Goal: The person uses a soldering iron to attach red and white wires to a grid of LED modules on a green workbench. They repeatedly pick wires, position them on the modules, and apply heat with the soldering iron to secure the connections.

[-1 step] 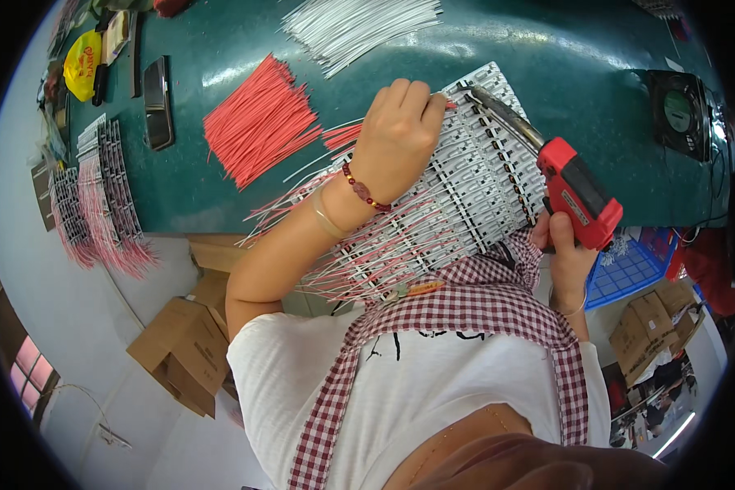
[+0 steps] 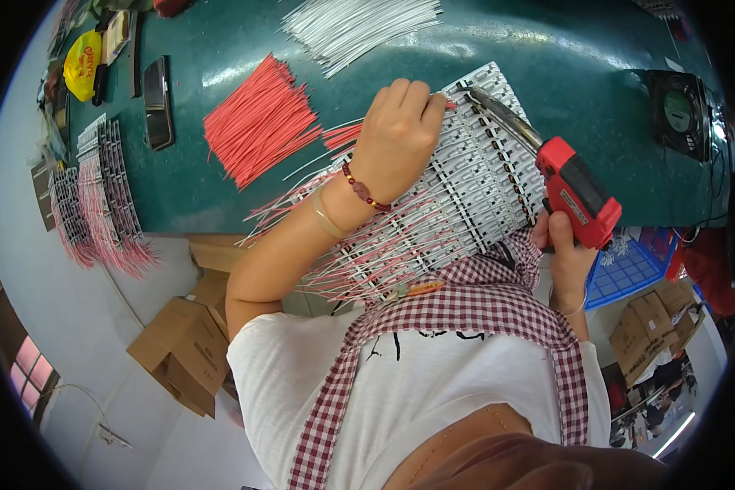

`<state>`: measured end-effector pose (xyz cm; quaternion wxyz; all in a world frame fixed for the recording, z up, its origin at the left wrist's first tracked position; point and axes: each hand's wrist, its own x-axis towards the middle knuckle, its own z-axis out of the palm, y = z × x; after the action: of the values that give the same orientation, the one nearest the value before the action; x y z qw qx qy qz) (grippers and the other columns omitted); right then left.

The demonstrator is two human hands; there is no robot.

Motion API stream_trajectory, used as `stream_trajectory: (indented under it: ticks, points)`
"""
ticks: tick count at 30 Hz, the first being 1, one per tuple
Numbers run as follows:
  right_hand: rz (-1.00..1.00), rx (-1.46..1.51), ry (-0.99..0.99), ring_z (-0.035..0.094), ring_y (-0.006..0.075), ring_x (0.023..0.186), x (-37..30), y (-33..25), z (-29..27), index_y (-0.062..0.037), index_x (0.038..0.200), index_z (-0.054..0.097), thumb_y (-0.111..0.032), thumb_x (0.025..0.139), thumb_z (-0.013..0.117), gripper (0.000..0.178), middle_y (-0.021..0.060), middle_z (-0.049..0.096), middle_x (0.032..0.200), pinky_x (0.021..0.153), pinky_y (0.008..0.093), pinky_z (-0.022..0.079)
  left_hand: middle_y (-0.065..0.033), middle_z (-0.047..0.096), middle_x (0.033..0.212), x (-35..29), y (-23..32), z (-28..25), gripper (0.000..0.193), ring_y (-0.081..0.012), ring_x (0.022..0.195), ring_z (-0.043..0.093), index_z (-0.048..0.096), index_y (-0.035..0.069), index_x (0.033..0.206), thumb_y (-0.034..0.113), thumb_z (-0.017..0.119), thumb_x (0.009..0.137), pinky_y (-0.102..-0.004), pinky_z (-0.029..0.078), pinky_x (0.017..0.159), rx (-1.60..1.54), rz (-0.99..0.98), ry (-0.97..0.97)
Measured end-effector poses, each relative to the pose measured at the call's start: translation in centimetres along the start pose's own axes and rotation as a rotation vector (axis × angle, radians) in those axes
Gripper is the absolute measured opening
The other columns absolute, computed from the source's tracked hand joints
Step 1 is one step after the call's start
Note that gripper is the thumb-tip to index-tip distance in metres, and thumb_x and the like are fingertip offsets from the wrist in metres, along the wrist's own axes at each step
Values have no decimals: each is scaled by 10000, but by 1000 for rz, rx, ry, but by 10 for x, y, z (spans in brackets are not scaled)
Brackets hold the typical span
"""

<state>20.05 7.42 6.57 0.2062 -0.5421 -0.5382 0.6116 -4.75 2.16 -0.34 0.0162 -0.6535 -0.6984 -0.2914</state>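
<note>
My left hand (image 2: 400,131) is closed over a board of small parts, in its upper part. Red wires (image 2: 340,135) stick out on the left of the fist, and a short red end shows by the fingertips. My right hand (image 2: 569,253) is wrapped round a red and black soldering gun (image 2: 578,194). The gun's metal tip reaches up and left to the board's top edge, just right of the left fingertips. Rows of grey-white parts fill the board (image 2: 474,180), which tilts across the table edge onto my checked apron. Red and white wires trail from its left side.
On the green table (image 2: 196,196) lie a red wire bundle (image 2: 261,122) and a white wire bundle (image 2: 355,28). A phone (image 2: 159,102) and more wired boards (image 2: 98,192) sit to the left. A black device (image 2: 679,114) stands right; a blue crate (image 2: 629,273) is below.
</note>
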Motion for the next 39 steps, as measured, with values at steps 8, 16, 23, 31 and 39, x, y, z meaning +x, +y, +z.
stream_trajectory:
  ticks: [8, 16, 23, 31, 39]
  points:
    - [-87, -78, -62, 532, 90, 550, 7, 8, 0, -7, 961, 574, -75, 842, 696, 183, 27, 593, 723, 505, 251, 439, -85, 479, 764, 1, 0, 0, 196, -236, 721, 506, 640, 8, 902, 16, 604, 709, -337, 436, 654, 2, 0, -15]
    - [-186, -25, -33, 477, 109, 480, 5, 4, -4, 53, 1108, 543, -323, 897, 618, 438, 63, 541, 602, 459, 245, 380, -85, 475, 772, -3, 0, -1, 202, -241, 735, 500, 630, 8, 906, 26, 587, 710, -339, 430, 666, 13, 8, -21]
    - [-190, 43, -39, 452, 112, 443, 1, 11, -10, 101, 1165, 493, -371, 926, 567, 534, 74, 511, 565, 447, 250, 394, -71, 474, 796, -2, -1, -2, 194, -229, 773, 499, 602, 29, 915, 72, 587, 727, -328, 406, 679, 89, 58, -51]
    - [-178, 86, -76, 458, 114, 447, -1, 16, -18, 88, 1163, 498, -375, 923, 574, 527, 77, 520, 580, 437, 249, 386, -59, 484, 746, -8, 12, -10, 264, -219, 688, 494, 665, 18, 935, 2, 600, 680, -331, 410, 619, -10, 54, 73]
    - [-125, 4, -84, 476, 122, 460, -3, 27, -11, 45, 1106, 538, -394, 904, 602, 487, 71, 534, 588, 434, 241, 362, -44, 472, 733, -10, 12, 1, 191, -199, 688, 489, 670, 49, 897, 60, 639, 709, -325, 397, 609, 61, 47, 26]
